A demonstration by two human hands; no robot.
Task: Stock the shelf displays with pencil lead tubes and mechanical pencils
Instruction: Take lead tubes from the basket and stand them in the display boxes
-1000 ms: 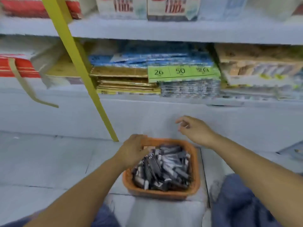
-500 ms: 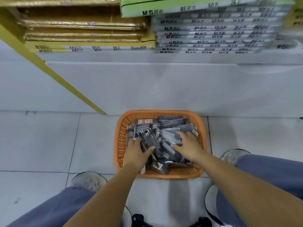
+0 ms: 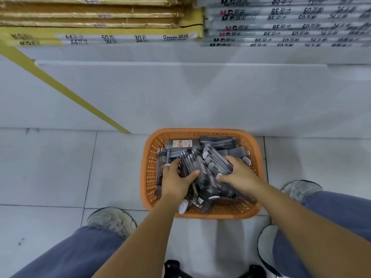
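Person crouching over orange basket (image 3: 200,131) on floor (image 3: 50,167), 6 o'clock of shelf (image 3: 180,55). Left hand (image 3: 176,183) and right hand (image 3: 239,177) digging in, fingers curling round bundles of pencil lead tubes (image 3: 181,143). Basket heaped; stocking apparently barely beginning.

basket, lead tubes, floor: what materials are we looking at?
The basket looks like moulded plastic, matte orange, with an open lattice wall and a rounded rim. The lead tubes seem to be hard smoky-clear plastic, glossy, with pale caps; one carries a printed label. The floor is probably glazed ceramic tile: pale grey, a slight sheen, thin dark grout lines.
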